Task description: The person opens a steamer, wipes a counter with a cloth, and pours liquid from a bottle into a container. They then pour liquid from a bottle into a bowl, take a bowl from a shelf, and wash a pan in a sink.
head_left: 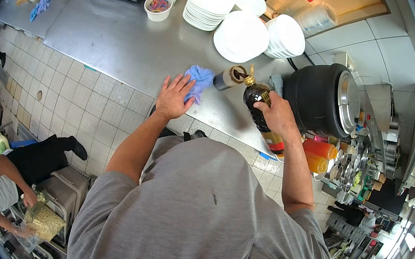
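Observation:
My right hand [279,113] is wrapped round a dark sauce bottle [256,100] with a gold neck and a red and gold label. The bottle is tilted, its mouth at the rim of a small container [224,79] that has dark liquid at its opening. Fingers spread, my left hand [175,98] lies at the edge of the steel counter [119,47]. Its fingertips are against a crumpled blue cloth [199,83]; whether any cloth is under the palm is hidden.
Stacked white plates [241,36] and bowls [286,34] stand at the back. To the right sits a black soup warmer [313,101], with orange squeeze bottles [319,154] beside it. A white tub [158,8] holds rubber bands. At left, another person [4,185] handles pale food.

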A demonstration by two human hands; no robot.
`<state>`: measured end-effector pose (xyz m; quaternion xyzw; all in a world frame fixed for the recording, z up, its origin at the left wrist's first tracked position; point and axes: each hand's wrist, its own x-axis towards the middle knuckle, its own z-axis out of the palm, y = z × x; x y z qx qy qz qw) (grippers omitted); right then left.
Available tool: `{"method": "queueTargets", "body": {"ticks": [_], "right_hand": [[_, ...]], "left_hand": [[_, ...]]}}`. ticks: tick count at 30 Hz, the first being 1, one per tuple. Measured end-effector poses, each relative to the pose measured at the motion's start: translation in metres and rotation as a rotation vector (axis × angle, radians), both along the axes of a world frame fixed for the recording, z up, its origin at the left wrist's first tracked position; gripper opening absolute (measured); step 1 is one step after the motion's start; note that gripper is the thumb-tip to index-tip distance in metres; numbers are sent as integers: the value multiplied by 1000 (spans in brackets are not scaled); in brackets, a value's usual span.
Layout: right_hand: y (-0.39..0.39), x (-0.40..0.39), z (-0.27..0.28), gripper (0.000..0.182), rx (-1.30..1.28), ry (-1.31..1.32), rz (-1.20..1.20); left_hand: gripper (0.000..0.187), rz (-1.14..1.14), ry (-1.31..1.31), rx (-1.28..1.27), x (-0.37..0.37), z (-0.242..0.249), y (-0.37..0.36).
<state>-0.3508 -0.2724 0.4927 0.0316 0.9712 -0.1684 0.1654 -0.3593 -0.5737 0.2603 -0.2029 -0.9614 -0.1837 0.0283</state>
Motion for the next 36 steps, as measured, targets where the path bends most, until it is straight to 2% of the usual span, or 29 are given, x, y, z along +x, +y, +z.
{"method": "queueTargets", "body": {"ticks": [36], "right_hand": [[-10,-3,22,42,29,-54,-11]], "left_hand": [[61,7,19,-4,-1,-7,2]]}}
